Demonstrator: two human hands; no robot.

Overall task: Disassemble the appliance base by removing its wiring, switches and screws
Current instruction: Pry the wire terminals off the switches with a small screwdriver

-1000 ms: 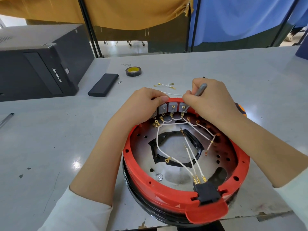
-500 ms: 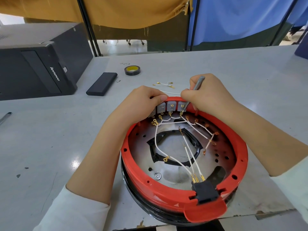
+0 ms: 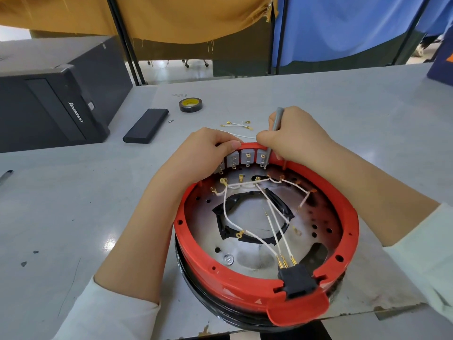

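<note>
Your left hand's fingers (image 3: 228,143) curl over the far rim of the round red plastic appliance base (image 3: 266,288) on the grey tabletop (image 3: 73,192); your right hand (image 3: 296,136) clenches a slim grey metal tool (image 3: 278,119), its tip beside the grey switches (image 3: 246,157) just below those fingers; white wires (image 3: 274,224) lie loose inside the base.

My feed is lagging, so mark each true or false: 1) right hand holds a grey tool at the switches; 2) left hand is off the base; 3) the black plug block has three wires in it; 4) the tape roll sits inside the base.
1) True: the right hand grips the grey tool against the switches.
2) False: the left hand grips the red rim.
3) True: black plug block.
4) False: the tape roll lies on the table.
</note>
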